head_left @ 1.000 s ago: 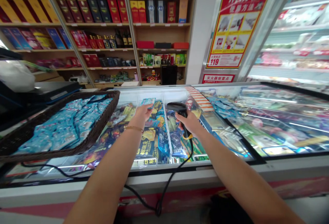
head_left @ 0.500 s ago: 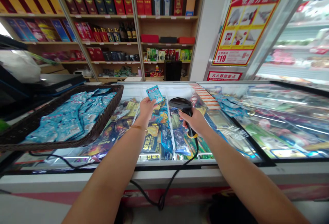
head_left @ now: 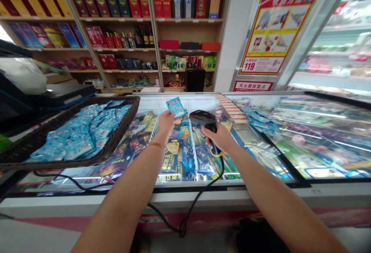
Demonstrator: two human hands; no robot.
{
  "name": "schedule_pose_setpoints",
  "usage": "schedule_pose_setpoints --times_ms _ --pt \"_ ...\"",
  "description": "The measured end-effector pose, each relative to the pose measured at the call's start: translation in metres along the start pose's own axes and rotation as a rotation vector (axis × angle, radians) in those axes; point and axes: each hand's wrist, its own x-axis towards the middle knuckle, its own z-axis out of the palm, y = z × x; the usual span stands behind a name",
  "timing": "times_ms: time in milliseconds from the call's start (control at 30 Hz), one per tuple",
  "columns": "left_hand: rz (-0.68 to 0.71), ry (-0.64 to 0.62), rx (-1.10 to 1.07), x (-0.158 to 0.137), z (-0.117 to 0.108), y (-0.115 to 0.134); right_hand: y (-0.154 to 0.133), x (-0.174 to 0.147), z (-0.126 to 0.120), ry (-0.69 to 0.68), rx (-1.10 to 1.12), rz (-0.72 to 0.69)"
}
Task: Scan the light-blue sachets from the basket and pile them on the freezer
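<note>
My left hand [head_left: 167,122] pinches a small light-blue packet [head_left: 175,107] by its lower edge, holding it up above the glass-topped freezer [head_left: 203,188]. My right hand [head_left: 219,137] is wrapped round the handle of a black barcode scanner [head_left: 203,117], whose head points left toward the packet, a short gap apart. A black cable [head_left: 199,195] hangs from the scanner's handle over the freezer's front edge. To the left, a dark brown woven basket [head_left: 120,135] holds many similar blue packets [head_left: 78,133]. More blue packets [head_left: 259,119] lie in a pile on the glass at the right.
Frozen food bags [head_left: 171,156] show through the freezer glass. An orange-striped strip [head_left: 232,108] lies across its top. A black device [head_left: 66,94] with a plastic bag [head_left: 20,75] stands behind the basket. Shelves of boxes [head_left: 110,1] and a red fire-hydrant sign [head_left: 278,24] are beyond.
The packet has shifted very slightly to the right and the scanner very slightly to the left, so they are a little closer together. Both grips are the same.
</note>
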Motion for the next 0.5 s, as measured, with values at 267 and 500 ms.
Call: schedule_pose_setpoints --times_ms 267,500 --pt "-0.009 -0.013 0.020 -0.0005 0.0006 -0.0016 0.0082 0.0037 -0.0008 0.014 -0.049 -0.012" --pt "-0.060 0.014 -0.004 -0.0073 0.0066 -0.0037 0.0062 0.0077 0.0005 0.032 -0.013 0.032"
